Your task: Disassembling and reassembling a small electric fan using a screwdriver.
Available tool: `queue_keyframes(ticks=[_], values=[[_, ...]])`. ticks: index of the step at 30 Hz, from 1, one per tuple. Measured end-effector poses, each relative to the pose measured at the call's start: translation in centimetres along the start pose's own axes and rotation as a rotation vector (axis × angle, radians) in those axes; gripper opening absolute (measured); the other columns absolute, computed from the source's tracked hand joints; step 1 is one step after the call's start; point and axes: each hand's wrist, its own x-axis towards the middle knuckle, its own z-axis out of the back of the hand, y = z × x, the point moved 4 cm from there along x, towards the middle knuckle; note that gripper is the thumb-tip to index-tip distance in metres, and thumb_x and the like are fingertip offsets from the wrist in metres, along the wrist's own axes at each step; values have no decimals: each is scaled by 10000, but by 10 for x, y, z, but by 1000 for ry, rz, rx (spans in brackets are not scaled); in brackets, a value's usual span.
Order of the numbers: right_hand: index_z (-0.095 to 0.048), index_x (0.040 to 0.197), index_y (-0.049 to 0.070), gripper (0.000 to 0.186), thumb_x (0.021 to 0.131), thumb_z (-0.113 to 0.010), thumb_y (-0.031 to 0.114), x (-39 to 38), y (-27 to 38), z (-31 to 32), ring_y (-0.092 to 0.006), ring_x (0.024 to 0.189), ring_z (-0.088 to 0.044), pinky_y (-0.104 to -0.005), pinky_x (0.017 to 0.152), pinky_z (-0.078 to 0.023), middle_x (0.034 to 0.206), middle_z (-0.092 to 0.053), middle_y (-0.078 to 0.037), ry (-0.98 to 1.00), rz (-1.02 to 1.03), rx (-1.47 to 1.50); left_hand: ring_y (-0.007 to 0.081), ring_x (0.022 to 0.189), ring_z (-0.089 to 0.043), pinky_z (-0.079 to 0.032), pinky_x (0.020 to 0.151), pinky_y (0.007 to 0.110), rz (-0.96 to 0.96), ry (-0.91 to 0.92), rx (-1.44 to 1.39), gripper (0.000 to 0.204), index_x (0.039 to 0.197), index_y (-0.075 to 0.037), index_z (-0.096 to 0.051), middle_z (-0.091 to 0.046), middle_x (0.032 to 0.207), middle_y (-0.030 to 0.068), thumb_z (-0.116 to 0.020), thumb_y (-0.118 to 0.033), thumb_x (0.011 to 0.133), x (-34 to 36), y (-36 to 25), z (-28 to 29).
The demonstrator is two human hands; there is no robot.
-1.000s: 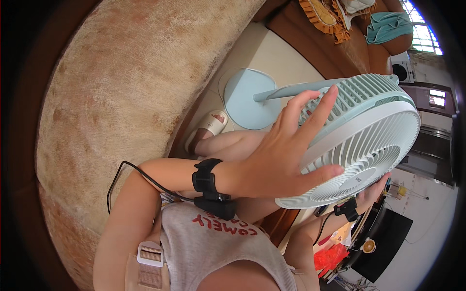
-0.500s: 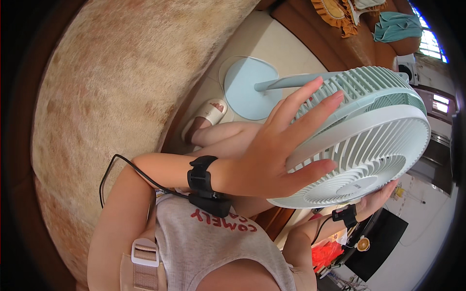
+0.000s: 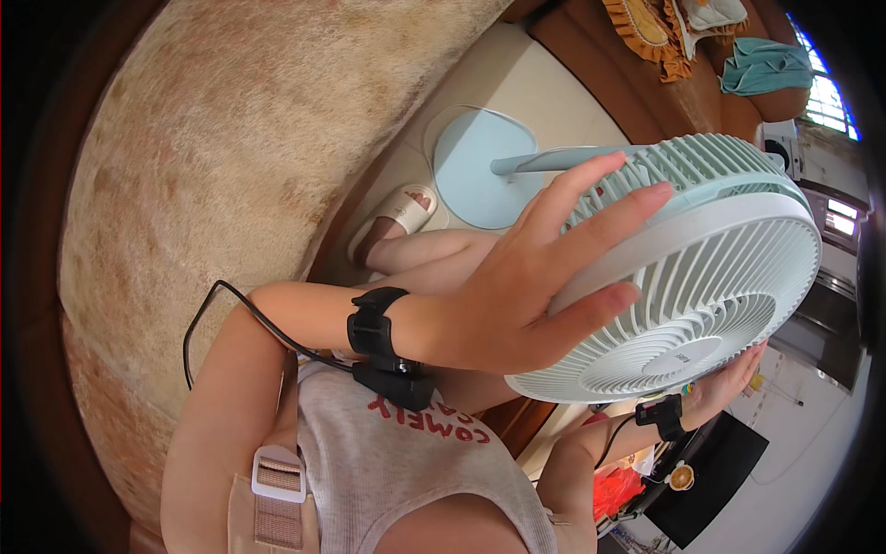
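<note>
A floor fan with a pale green rear cage (image 3: 706,166) and a white slatted front grille (image 3: 701,286) fills the right of the view. Its front grille sits against the rear cage around the visible rim. My left hand (image 3: 526,286) straddles the near-left rim, spread fingers over the cage side and thumb across the front slats. Around the lower right edge of the front grille, my right hand (image 3: 734,377) is curled, partly hidden behind it. A pale blue pole (image 3: 563,159) joins the fan head to its round base (image 3: 480,166) on the floor.
A bed or couch with a furry tan cover (image 3: 212,138) takes up the left. Beyond the fan stands a brown sofa (image 3: 637,83) with orange-frilled cushions and a teal cloth (image 3: 766,66). A dark screen (image 3: 711,480) and a red plastic bag (image 3: 616,489) are at lower right.
The gap between the front grille and the rear cage at the upper right has closed. Both hands stay on the fan, my left hand shifting only slightly.
</note>
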Motion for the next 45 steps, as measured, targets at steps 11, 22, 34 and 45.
queue_keyframes(ticks=[11, 22, 34, 45], values=[[-393, 1353, 34, 515, 974, -415, 383, 26, -24, -3, -201, 1211, -447, -329, 1016, -348, 1327, -479, -80, 156, -351, 203, 346, 1216, -409, -345, 999, 385, 139, -52, -120, 713, 1413, -4, -264, -330, 1343, 263, -612, -270, 850, 2, 7, 9], [-376, 1368, 39, 623, 952, -381, 503, 17, -21, -5, -217, 1199, -476, -331, 1008, -371, 1333, -478, -84, -4, -250, 43, 326, 1203, -428, -340, 993, 357, 307, 200, 7, 827, 1440, -10, -180, -404, 1308, 225, -675, -196, 804, 9, -2, 15], [-367, 1362, 38, 617, 953, -374, 501, -5, -43, 23, -224, 1166, -491, -331, 967, -403, 1320, -479, -89, -3, -275, 106, 373, 1114, -528, -439, 917, 384, 399, 446, 161, 1016, 1405, 43, -134, -480, 1230, 278, -730, -441, 739, 56, 0, 12], [-398, 1321, -41, 582, 945, -491, 394, -10, -14, 19, -210, 1143, -498, -311, 977, -373, 1273, -510, -127, 169, -150, 72, 265, 1228, -426, -314, 1029, 346, 245, 639, 193, 587, 1394, -3, -315, -446, 1315, 186, -509, -298, 925, 121, -14, -16]])
